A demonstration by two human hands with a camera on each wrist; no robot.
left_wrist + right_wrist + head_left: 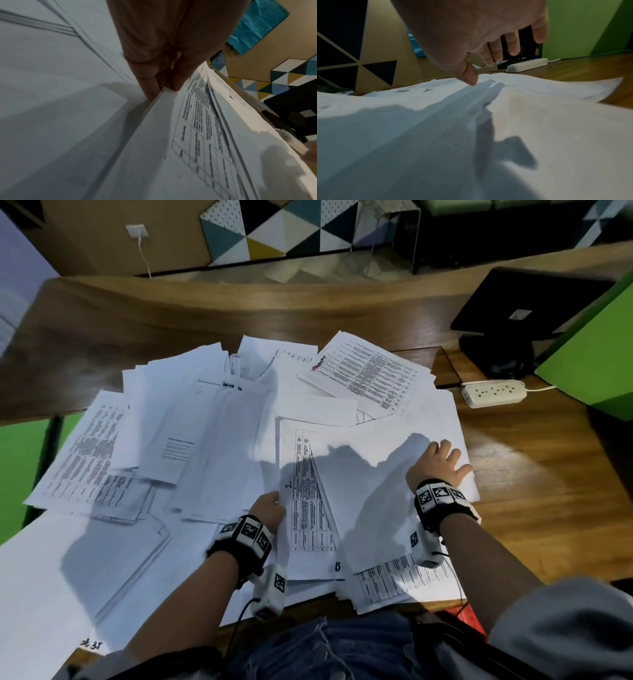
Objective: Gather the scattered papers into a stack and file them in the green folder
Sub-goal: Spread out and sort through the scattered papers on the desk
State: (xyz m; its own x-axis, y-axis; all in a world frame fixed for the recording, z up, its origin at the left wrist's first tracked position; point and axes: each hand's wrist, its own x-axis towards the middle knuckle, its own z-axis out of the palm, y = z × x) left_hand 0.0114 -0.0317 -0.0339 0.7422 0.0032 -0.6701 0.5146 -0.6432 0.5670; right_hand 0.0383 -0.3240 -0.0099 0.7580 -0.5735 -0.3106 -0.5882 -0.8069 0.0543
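Observation:
Many white papers (212,426) lie fanned across the wooden table (548,491), some printed with tables. My left hand (272,508) pinches the left edge of a bundle topped by a table-printed sheet (308,508); in the left wrist view the thumb (178,79) is on top of that bundle (197,121) and the fingers are underneath. My right hand (442,460) is spread flat over a blank sheet (376,446) at the bundle's right side. In the right wrist view its fingers (513,44) are straight above the paper (530,115). A large green flat-sided thing (589,354) stands at the right; I cannot tell whether it is the folder.
A white power strip (493,392) lies on the table beyond the right hand, also in the right wrist view (527,65). A black screen on a stand (513,313) sits behind it. Papers overhang the table's near edge by my lap. Bare wood shows at the right.

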